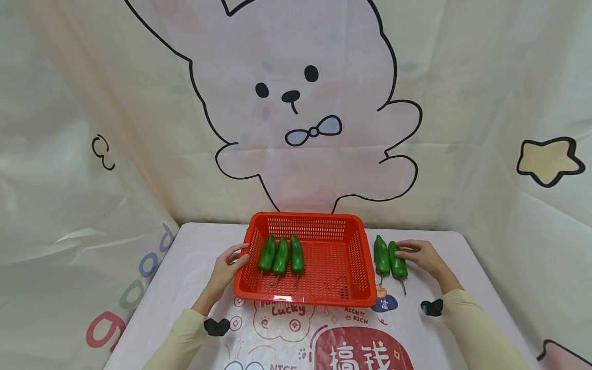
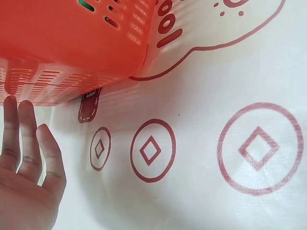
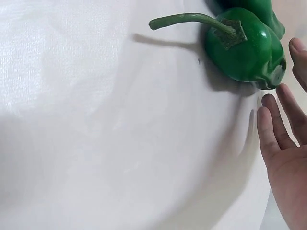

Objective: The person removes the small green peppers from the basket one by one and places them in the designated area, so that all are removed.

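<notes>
A red plastic basket (image 1: 342, 300) stands on the table with three green peppers (image 1: 280, 257) side by side in its left part. My left hand (image 1: 226, 265) is at the basket's left side, fingertips right at its rim. From the left wrist, the fingers (image 2: 29, 139) look nearly straight beside the perforated wall. Right of the basket lie two more green peppers, one nearer the basket (image 1: 381, 255) and one farther right (image 1: 398, 264). My right hand (image 1: 423, 257) reaches to the farther one, fingers extended and fingertips against its side. The right wrist view shows that pepper's (image 3: 244, 48) curved stem.
A white printed cover (image 1: 287, 329) lies over the table. Behind it hangs a curtain (image 1: 296, 169) with a cartoon animal, and similar sheets enclose the left and right sides. The basket's raised walls stand between the two groups of peppers.
</notes>
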Motion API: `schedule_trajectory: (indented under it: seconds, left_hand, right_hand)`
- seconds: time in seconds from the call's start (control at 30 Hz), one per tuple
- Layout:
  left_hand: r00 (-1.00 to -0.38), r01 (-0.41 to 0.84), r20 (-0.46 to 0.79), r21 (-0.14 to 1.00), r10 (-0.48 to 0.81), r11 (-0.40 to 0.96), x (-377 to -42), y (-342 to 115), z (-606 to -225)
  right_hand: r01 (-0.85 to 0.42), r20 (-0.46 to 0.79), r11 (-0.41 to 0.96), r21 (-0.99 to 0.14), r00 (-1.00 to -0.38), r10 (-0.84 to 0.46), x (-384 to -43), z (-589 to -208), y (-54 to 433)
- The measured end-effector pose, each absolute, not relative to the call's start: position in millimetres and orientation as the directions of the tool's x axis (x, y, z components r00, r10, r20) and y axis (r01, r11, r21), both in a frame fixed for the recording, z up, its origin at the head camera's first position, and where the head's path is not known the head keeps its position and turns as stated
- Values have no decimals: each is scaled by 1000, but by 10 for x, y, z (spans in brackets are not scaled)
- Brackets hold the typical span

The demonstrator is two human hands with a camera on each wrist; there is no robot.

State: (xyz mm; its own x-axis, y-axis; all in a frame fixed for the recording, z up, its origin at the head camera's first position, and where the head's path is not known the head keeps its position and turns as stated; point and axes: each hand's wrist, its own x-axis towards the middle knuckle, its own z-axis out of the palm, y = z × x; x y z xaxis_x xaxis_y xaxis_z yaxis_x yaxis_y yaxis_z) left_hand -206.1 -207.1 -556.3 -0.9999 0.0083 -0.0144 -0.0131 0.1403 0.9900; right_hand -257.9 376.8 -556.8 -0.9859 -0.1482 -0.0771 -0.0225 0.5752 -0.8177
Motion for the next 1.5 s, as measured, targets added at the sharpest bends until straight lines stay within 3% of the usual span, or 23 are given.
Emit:
schedule_trajectory:
  seconds: [0.6, 1.0, 1.37, 1.5]
  left_hand:
    - [-999, -35, -35, 990, 1, 134, -2061, -2067, -5554]
    - [-1000, -3, -6, 992, 18, 128, -2074, -2067, -5528]
    - [-999, 20, 16, 988, 27, 156, -2063, -2063, -5495]
    - [-999, 8, 2, 987, 38, 157, -2059, -2047, -5456]
  right_hand:
    - [-143, 131, 507, -850, -990, -60, -2428, -5300, 3632]
    - [-190, 161, 352, -916, -981, -111, -2183, -5052, 3312]
    - [-255, 202, 242, -936, -954, -222, -2197, -4813, 2986]
    - [-252, 192, 263, -931, -953, -235, -2231, -4748, 2839]
